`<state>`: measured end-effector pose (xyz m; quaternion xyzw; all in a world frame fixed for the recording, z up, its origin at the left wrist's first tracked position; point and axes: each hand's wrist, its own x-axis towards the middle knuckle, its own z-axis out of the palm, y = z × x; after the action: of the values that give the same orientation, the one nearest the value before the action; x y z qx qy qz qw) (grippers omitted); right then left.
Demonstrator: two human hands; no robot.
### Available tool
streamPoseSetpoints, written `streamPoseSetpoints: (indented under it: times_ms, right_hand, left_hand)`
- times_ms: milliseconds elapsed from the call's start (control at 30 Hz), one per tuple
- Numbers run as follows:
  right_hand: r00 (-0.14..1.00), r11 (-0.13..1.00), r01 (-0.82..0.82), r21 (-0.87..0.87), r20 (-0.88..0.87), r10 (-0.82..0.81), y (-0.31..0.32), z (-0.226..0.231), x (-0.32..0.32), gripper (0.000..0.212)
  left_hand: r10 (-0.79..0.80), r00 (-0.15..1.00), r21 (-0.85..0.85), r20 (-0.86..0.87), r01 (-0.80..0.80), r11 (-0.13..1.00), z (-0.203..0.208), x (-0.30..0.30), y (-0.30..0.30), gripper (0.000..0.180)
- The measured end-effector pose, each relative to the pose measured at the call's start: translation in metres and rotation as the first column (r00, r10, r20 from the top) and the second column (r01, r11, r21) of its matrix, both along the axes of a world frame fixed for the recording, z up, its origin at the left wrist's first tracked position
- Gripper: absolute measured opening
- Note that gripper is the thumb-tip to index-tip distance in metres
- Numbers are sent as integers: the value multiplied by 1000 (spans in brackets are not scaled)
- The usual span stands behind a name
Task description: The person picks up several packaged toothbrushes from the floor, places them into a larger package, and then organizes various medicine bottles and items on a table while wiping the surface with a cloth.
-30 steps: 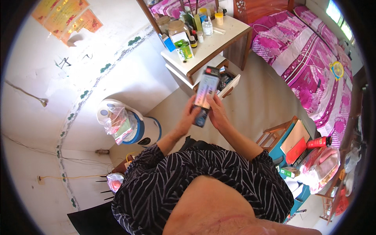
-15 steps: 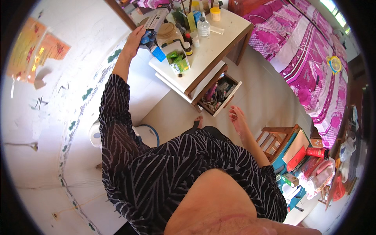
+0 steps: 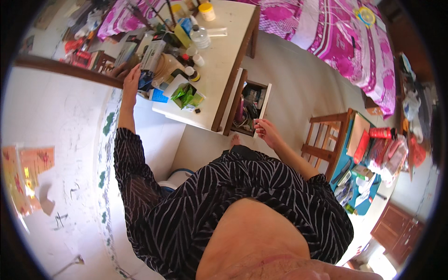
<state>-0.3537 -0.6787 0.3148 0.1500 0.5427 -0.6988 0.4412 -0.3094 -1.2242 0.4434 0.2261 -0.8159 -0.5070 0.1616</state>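
Observation:
My left hand (image 3: 132,79) reaches to the far left of the white-topped table (image 3: 224,56). Its fingers are stretched out against the side of a long grey-and-white box (image 3: 151,53), which leans among bottles and a large jar (image 3: 163,67). Under the hand is a bright blue packet (image 3: 159,96). My right hand (image 3: 268,133) hangs low with loosely bent fingers. Their tips are at the near end of the front of the pulled-out drawer (image 3: 262,105), which holds mixed small items; contact cannot be made out. A white carton with green packets (image 3: 186,96) sits near the table's corner.
A mirror (image 3: 93,51) with a wooden frame stands behind the table's left side. A bed with a magenta-and-white cover (image 3: 322,42) lies beyond. At the right are a wooden chair (image 3: 322,144) and a cluttered green-topped desk (image 3: 357,135).
The view has turned, so the table appears farther left. My right hand has come closer to the drawer front. My left hand stays beside the long box.

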Motion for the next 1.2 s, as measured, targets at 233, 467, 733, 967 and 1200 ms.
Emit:
streamPoseSetpoints:
  times_ms: [233,467,733,967,1200]
  right_hand:
    - [997,997,78,19,-15,-78,15,-9,7,25]
    - [965,958,258,122,15,-262,57,-37,26,21]
    - [950,958,190,213,-286,-124,124,-29,39,24]
    - [636,335,741,582,-768,-72,307,-51,79,17]
    - [798,-452,560,695,-599,68,550,-59,155,70]
  left_hand:
    - [173,984,-694,-49,-158,703,34,7,28,34]
    - [1,947,-63,-321,-23,998,49,-11,156,25]
    - [-385,923,91,-32,386,918,-1,-45,301,30]
    - [-470,883,313,17,442,841,-9,-76,407,26]
    - [-758,648,349,72,696,627,17,-108,537,26]
